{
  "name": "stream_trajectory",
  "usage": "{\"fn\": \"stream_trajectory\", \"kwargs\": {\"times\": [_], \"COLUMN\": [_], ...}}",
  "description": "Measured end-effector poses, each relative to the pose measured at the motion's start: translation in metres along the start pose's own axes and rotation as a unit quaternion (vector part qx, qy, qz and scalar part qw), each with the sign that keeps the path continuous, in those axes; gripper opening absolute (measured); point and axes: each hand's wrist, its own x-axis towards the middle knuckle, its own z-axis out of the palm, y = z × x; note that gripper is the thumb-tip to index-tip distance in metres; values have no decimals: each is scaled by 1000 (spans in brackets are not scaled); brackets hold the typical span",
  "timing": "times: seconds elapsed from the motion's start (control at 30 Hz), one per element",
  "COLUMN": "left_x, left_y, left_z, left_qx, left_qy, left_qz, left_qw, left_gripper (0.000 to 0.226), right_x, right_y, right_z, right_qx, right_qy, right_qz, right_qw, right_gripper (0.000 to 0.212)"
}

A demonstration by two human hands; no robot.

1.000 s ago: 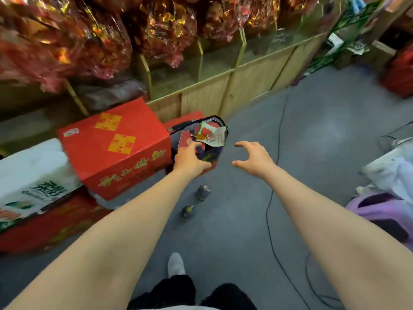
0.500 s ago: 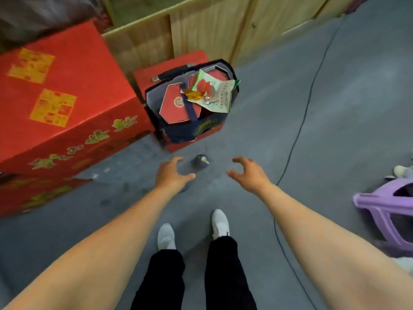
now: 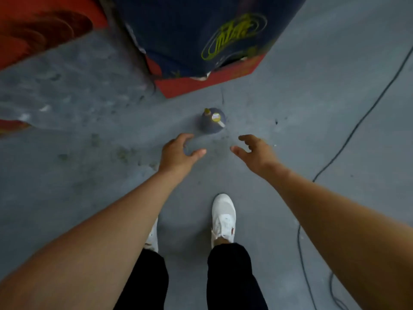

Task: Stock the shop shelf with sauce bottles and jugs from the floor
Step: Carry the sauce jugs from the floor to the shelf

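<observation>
The dark jug (image 3: 212,120) stands upright at frame centre on bare grey floor (image 3: 89,175), near the red box edge (image 3: 207,82) above. Left hand (image 3: 178,153) and right hand (image 3: 257,153), both spread and empty, hover below it, apart. A black cable (image 3: 348,139) runs at right.

Both hands, left hand (image 3: 178,153) and right hand (image 3: 257,153), are being held open above the floor (image 3: 89,175), near a dark jug (image 3: 212,120).
</observation>
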Motion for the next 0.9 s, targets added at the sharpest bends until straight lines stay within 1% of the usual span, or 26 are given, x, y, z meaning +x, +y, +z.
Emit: {"fn": "stream_trajectory", "kwargs": {"times": [0.07, 0.2, 0.37, 0.43, 0.47, 0.53, 0.6, 0.67, 0.73, 0.77, 0.83, 0.87, 0.9], "left_x": [31, 91, 152, 166, 171, 180, 182, 183, 184, 186, 192, 195, 196], "left_y": [-6, -3, -17, -19, -17, -16, -14, -12, -3, 2, 7, 6, 5], "left_z": [17, 39, 47, 51, 53, 58, 62, 65, 68, 69, 72, 73, 75], "left_qx": [-6, -62, -96, -103, -106, -116, -127, -148, -164, -176, -223, -247, -255], "left_qy": [-8, -54, -90, -127, -144, -152, -146, -136, -112, -86, -18, 1, 5], "left_qz": [23, 67, 67, 91, 104, 124, 132, 139, 135, 120, 59, 22, -11], "left_qw": [1000, 994, 989, 982, 978, 974, 972, 970, 971, 973, 973, 969, 967], "left_gripper": [65, 67, 89, 83, 74, 50, 37, 34, 30, 28, 32, 36, 38], "right_x": [29, 76, 125, 141, 147, 158, 170, 173, 176, 177, 179, 180, 181], "right_y": [13, 33, 48, 49, 47, 43, 46, 47, 47, 45, 38, 37, 38], "right_z": [18, 45, 61, 66, 69, 76, 83, 86, 88, 89, 93, 95, 98], "right_qx": [32, 128, 157, 171, 186, 206, 221, 231, 245, 250, 267, 272, 247], "right_qy": [8, 19, -11, -20, -26, -40, -46, -35, -25, -16, -2, 4, 2], "right_qz": [1, 4, -29, -55, -68, -92, -105, -104, -112, -113, -96, -79, -71], "right_qw": [999, 992, 987, 984, 980, 974, 969, 967, 963, 961, 959, 959, 966], "right_gripper": [60, 65, 79, 86, 88, 91, 95, 98, 92, 87, 82, 88, 98]}}
